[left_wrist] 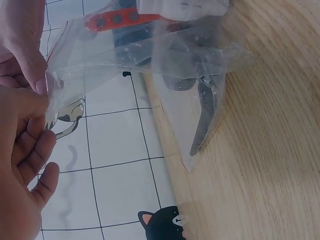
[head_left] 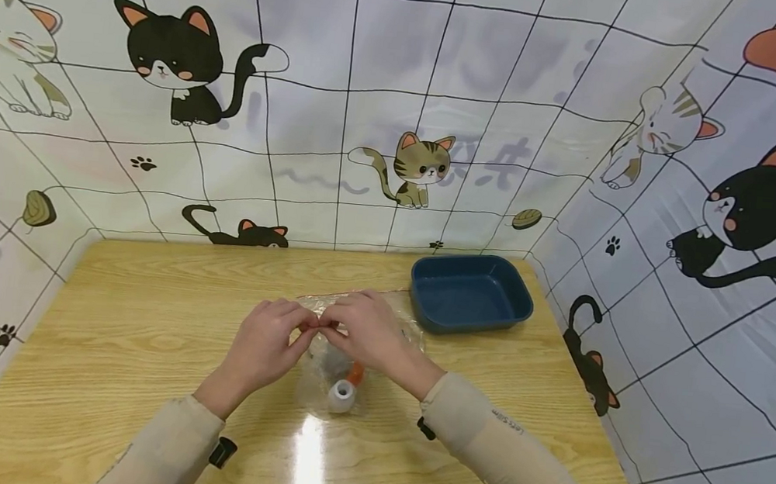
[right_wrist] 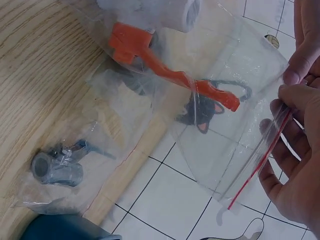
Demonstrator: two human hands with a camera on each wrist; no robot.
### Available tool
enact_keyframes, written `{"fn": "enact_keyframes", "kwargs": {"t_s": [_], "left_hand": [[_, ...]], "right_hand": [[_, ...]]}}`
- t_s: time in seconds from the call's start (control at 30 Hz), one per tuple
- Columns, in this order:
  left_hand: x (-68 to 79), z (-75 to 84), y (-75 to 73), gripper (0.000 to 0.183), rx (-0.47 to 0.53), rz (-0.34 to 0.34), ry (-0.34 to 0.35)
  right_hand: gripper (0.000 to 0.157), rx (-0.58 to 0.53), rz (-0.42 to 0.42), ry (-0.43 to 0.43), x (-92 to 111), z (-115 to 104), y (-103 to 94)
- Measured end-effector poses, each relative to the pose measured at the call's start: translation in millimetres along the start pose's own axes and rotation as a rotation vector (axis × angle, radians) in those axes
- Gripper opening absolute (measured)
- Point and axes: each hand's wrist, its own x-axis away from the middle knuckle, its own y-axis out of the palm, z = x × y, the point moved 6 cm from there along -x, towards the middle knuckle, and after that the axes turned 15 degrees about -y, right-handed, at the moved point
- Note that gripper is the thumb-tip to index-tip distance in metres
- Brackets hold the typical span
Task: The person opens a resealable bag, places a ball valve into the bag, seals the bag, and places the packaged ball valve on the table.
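Both hands meet over the table at the top edge of a clear zip bag (right_wrist: 240, 145), which has a red line along its seal. My left hand (head_left: 265, 347) pinches that edge between thumb and finger. Right beside it, my right hand (head_left: 372, 334) pinches the same edge. Inside the bag is a white plastic pipe valve (head_left: 341, 396) with an orange lever handle (right_wrist: 170, 75). Under and behind it lie more clear bags, one with a grey valve (right_wrist: 60, 167) and another with a grey part with a dark lever (left_wrist: 204, 115).
A dark blue tray (head_left: 471, 289) stands at the back right of the wooden table (head_left: 165, 298), close to the bags. A white cloth with cat drawings (head_left: 343, 128) hangs behind and at both sides.
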Motion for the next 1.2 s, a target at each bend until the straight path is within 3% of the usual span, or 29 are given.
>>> {"fn": "enact_keyframes", "kwargs": {"t_s": [0.37,0.87,1.2], "left_hand": [[2.9,-2.8,2.1,0.009,0.005,-0.013,-0.012],[6.2,-9.8,2.1,0.009,0.027,-0.010,-0.034],[6.7,-14.4,1.5,0.009,0.025,-0.015,-0.050]], "right_hand": [[0.006,-0.011,-0.006,0.019,17,15,-1.6],[0.011,0.008,0.003,0.088,57,43,-5.7],[0.012,-0.013,0.020,0.095,67,49,-8.0]]}}
